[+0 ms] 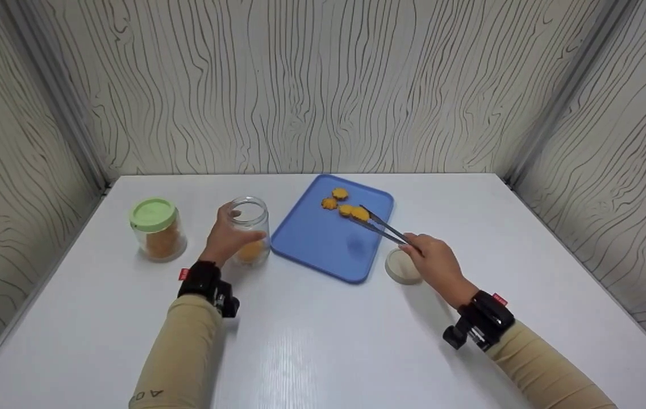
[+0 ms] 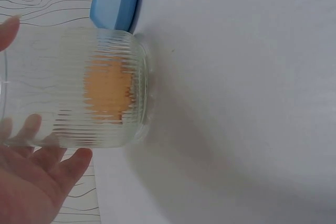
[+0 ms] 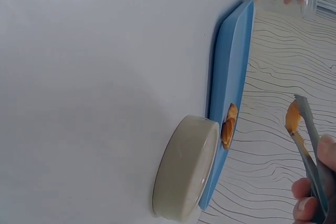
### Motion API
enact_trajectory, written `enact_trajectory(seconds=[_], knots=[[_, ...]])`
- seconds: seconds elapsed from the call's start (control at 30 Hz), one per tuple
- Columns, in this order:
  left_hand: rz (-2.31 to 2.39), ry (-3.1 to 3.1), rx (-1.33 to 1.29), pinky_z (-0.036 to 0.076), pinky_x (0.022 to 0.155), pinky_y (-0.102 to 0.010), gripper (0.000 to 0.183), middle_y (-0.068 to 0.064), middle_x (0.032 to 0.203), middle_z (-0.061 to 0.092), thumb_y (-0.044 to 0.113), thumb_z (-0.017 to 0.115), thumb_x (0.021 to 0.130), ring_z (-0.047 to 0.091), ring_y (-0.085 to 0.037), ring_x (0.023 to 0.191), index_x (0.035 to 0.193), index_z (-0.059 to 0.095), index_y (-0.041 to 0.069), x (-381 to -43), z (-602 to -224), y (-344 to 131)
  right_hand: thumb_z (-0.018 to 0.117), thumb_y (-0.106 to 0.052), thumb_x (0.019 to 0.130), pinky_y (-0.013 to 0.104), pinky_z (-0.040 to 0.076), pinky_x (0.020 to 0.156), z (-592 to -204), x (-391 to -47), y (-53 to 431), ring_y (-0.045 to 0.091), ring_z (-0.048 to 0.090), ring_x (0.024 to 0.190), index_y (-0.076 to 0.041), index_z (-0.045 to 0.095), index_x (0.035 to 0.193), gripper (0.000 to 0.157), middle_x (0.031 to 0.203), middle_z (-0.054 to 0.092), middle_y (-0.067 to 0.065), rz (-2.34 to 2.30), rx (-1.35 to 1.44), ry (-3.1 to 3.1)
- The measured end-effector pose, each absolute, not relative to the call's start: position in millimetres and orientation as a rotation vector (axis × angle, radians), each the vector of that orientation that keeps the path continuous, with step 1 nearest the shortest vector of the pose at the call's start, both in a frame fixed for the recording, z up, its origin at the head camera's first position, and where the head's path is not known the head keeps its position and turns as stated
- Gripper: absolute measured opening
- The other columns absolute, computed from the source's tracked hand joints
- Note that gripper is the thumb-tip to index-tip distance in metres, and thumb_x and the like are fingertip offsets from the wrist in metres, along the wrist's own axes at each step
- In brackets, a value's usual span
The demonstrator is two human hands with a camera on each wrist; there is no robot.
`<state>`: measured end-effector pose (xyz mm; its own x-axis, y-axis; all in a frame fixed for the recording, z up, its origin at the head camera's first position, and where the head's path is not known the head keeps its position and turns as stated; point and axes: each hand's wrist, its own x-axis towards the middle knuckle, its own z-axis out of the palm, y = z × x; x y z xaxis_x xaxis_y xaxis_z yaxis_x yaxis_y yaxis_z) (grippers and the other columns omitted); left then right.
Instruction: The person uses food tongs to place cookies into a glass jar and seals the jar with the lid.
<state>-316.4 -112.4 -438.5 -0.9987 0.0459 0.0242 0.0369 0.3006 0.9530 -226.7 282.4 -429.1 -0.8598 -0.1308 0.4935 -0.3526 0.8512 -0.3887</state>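
Observation:
My left hand (image 1: 230,237) grips an uncovered clear glass jar (image 1: 249,218) standing on the table, thumb on one side and fingers on the other. Inside the ribbed jar lie orange cookies (image 2: 109,88) at the bottom. My right hand (image 1: 435,262) holds dark tongs (image 1: 385,228) over the blue tray (image 1: 323,244). Between the tong tips is a scalloped orange cookie (image 3: 293,117), raised clear of the tray in the right wrist view. Several like cookies (image 1: 340,193) lie toward the tray's far side. Beneath my right hand sits a pale round lid (image 1: 401,267) on the table.
At the left stands a second glass jar (image 1: 161,241) with orange-brown contents and a green lid (image 1: 153,214) on it. The white table (image 1: 288,341) meets wood-patterned panels (image 1: 300,91) at the back and both sides.

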Motion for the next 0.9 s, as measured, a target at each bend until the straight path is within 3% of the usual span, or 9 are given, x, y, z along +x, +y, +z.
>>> enact_trajectory(seconds=[0.6, 0.9], knots=[[1.845, 2.518, 0.104, 0.028, 0.11, -0.046, 0.101, -0.02, 0.147, 0.033, 0.018, 0.082, 0.076, 0.035, -0.035, 0.133, 0.15, 0.016, 0.004, -314, -437, -113, 0.067, -0.008, 0.091, 0.047, 0.052, 0.076, -415, -227, 266, 0.034, 0.066, 0.087, 0.009, 0.068, 0.11, 0.025, 0.092, 0.069, 0.017, 0.679, 0.412, -2.54], [1.859, 2.517, 0.112, 0.029, 0.109, -0.046, 0.099, -0.022, 0.147, 0.033, 0.016, 0.082, 0.076, 0.036, -0.036, 0.131, 0.15, 0.016, 0.003, -315, -438, -113, 0.066, -0.009, 0.091, 0.042, 0.048, 0.068, -406, -228, 256, 0.023, 0.056, 0.074, 0.006, 0.069, 0.109, 0.024, 0.085, 0.067, 0.011, 0.688, 0.422, -2.55]])
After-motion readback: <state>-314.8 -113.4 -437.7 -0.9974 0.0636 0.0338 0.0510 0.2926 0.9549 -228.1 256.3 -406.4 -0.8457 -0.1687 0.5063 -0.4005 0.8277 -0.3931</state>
